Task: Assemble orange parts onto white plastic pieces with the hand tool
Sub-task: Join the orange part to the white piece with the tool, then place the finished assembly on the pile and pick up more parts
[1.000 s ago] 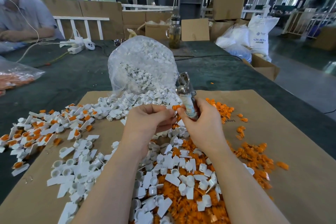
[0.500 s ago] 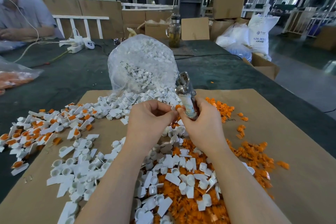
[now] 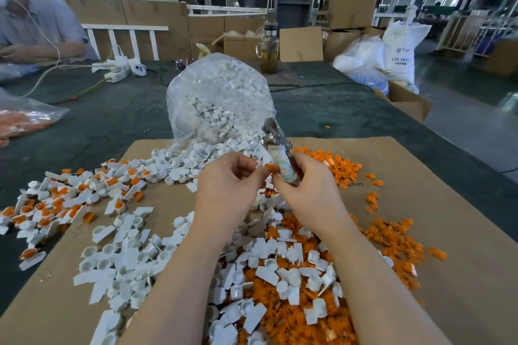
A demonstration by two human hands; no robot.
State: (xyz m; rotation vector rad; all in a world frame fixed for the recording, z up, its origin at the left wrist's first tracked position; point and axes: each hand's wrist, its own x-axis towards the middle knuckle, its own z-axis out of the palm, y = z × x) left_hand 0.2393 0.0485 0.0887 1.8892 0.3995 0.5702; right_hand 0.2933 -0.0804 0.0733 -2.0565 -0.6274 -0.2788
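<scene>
My right hand [image 3: 308,190] grips a metal hand tool [image 3: 277,148] with a wrapped handle, its head pointing up and away. My left hand [image 3: 229,185] pinches a small white plastic piece [image 3: 259,166] right beside an orange part [image 3: 270,168] at the tool's handle; both hands meet there above the cardboard sheet [image 3: 420,204]. Loose white pieces [image 3: 126,260] and orange parts [image 3: 392,232] lie heaped under my forearms. Assembled white pieces with orange inserts [image 3: 56,204] are spread at the left.
A clear bag of white pieces [image 3: 218,101] stands behind my hands. A bag of orange parts [image 3: 22,120] lies at the far left. Another person [image 3: 33,28] sits at the table's far left corner, by a power strip [image 3: 117,73]. A glass bottle [image 3: 269,47] and cardboard boxes [image 3: 301,43] stand behind.
My left hand's fingers have opened slightly and shifted, and the orange part now shows between the two hands. The tool has stayed in place.
</scene>
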